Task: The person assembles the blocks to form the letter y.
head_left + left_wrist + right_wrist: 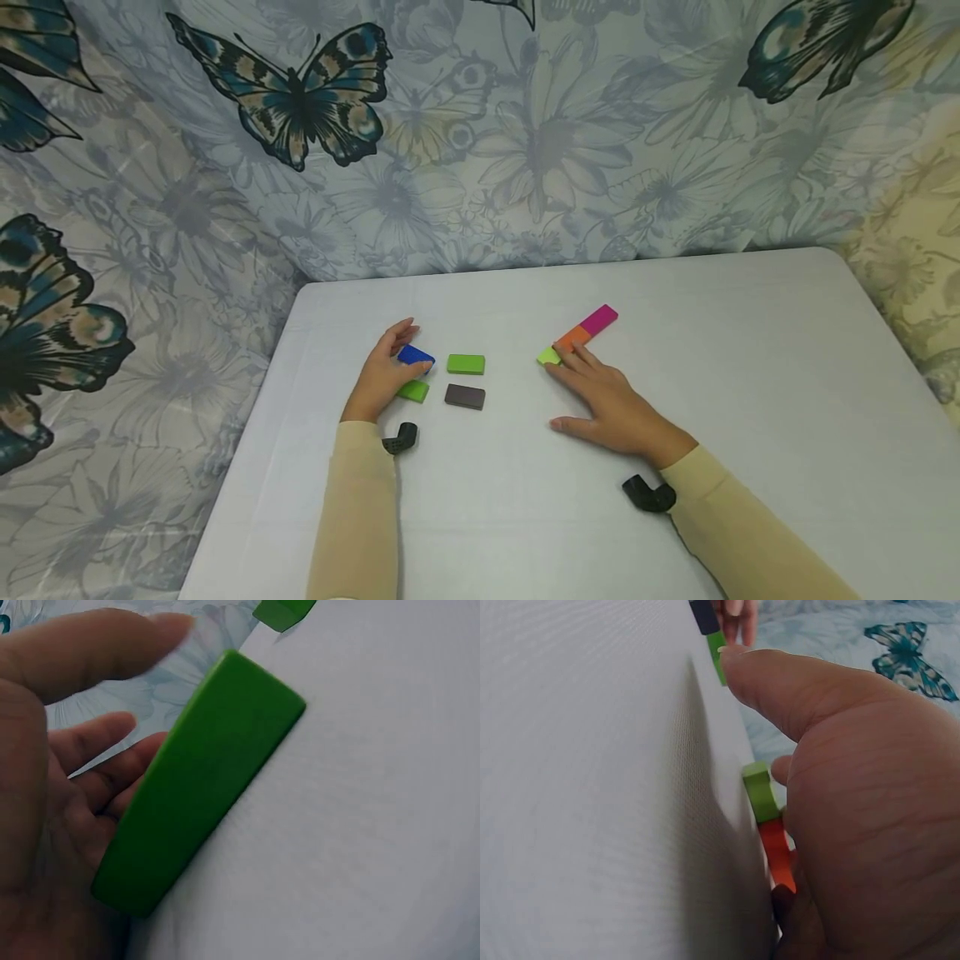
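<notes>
In the head view, my left hand (381,377) is around a blue block (415,355), thumb on the near side and fingers beyond it. The left wrist view shows that thumb extended, nothing against its tip; the blue block is not visible there. A green block (199,784) lies close under this hand, by the palm. My right hand (611,408) has its fingers spread, fingertips at a row of touching blocks: lime (549,357), orange (576,335) and magenta (600,320). Its thumb stands apart, touching no block.
Between the hands lie another green block (466,364) and a dark grey block (465,397), set apart from each other. The white table (495,517) meets butterfly-patterned cloth (420,200) at its back edge. Black wrist cameras (649,493) sit at both cuffs.
</notes>
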Tool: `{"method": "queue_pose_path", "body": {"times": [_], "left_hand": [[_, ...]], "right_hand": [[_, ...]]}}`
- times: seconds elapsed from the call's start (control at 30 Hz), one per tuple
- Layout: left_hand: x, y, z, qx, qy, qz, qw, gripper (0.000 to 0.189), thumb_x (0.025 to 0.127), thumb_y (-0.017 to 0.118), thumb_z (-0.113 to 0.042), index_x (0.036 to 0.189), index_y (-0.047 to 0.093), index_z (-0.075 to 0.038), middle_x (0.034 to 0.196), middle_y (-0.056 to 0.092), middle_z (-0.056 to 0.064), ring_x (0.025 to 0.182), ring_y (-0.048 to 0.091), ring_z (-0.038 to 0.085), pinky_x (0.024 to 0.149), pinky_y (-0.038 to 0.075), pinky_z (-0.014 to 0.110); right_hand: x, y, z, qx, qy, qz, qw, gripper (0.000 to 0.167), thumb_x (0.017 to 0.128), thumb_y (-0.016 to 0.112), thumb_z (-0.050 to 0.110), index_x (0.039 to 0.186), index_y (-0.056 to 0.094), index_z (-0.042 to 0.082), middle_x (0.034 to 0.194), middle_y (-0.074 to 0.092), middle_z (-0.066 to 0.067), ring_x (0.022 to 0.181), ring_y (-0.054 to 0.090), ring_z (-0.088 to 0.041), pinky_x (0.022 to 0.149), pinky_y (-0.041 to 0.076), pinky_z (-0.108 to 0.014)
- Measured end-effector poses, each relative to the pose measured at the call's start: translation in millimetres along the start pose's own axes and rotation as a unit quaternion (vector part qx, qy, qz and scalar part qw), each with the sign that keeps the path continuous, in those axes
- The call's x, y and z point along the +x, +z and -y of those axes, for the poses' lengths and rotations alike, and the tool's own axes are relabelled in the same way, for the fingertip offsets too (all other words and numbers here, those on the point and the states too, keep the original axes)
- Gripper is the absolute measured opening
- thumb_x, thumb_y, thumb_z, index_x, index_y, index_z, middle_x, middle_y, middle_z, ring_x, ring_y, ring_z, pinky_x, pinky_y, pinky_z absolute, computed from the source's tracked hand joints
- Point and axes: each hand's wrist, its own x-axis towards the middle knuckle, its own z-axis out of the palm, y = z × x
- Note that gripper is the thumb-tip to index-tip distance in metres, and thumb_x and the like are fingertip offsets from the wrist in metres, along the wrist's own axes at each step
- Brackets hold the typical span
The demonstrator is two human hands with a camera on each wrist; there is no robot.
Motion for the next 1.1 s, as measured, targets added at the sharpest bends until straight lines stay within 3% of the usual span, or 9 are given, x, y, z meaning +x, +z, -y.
{"method": "queue_pose_path", "body": {"times": [0.2, 0.43, 0.63, 1.1], "left_hand": [[-0.3, -0.4, 0.1, 0.019, 0.017, 0.021, 0.9995, 0.089, 0.088, 0.091, -0.007, 0.165, 0.047, -0.016, 0.163, 0.051, 0.005, 0.154, 0.039, 0.025, 0.128, 0.026, 0.045], [0.8, -0.8, 1.6, 0.070, 0.031, -0.050, 0.9958, 0.078, 0.089, 0.090, -0.006, 0.159, 0.055, -0.011, 0.161, 0.044, 0.011, 0.147, 0.046, 0.035, 0.123, 0.036, 0.048], [0.4, -2.1, 3.3, 0.103, 0.018, -0.104, 0.9891, 0.077, 0.090, 0.091, -0.011, 0.158, 0.055, -0.008, 0.147, 0.054, 0.015, 0.140, 0.049, 0.034, 0.121, 0.037, 0.047], [0.5, -1.9, 6.9, 0.100, 0.005, -0.115, 0.9883, 0.071, 0.092, 0.090, -0.015, 0.155, 0.058, -0.005, 0.150, 0.057, 0.015, 0.143, 0.052, 0.034, 0.121, 0.038, 0.045]], "right_hand": [[0.0, -0.1, -0.2, 0.001, -0.002, -0.001, 1.0000, 0.083, 0.098, 0.081, 0.050, 0.166, 0.048, 0.014, 0.179, 0.022, -0.009, 0.164, 0.011, -0.039, 0.118, 0.026, -0.074], [-0.4, -0.9, -0.4, 0.002, -0.007, -0.007, 1.0000, 0.084, 0.098, 0.081, 0.051, 0.165, 0.049, 0.013, 0.178, 0.024, -0.010, 0.164, 0.011, -0.038, 0.118, 0.026, -0.073], [-0.4, -0.5, -0.9, 0.006, -0.008, -0.006, 0.9999, 0.083, 0.098, 0.081, 0.051, 0.165, 0.049, 0.013, 0.178, 0.024, -0.010, 0.164, 0.011, -0.039, 0.119, 0.026, -0.074], [-0.9, -0.4, 0.4, 0.004, -0.004, -0.005, 1.0000, 0.083, 0.098, 0.081, 0.050, 0.165, 0.049, 0.013, 0.178, 0.024, -0.009, 0.164, 0.011, -0.039, 0.119, 0.025, -0.073]]}}
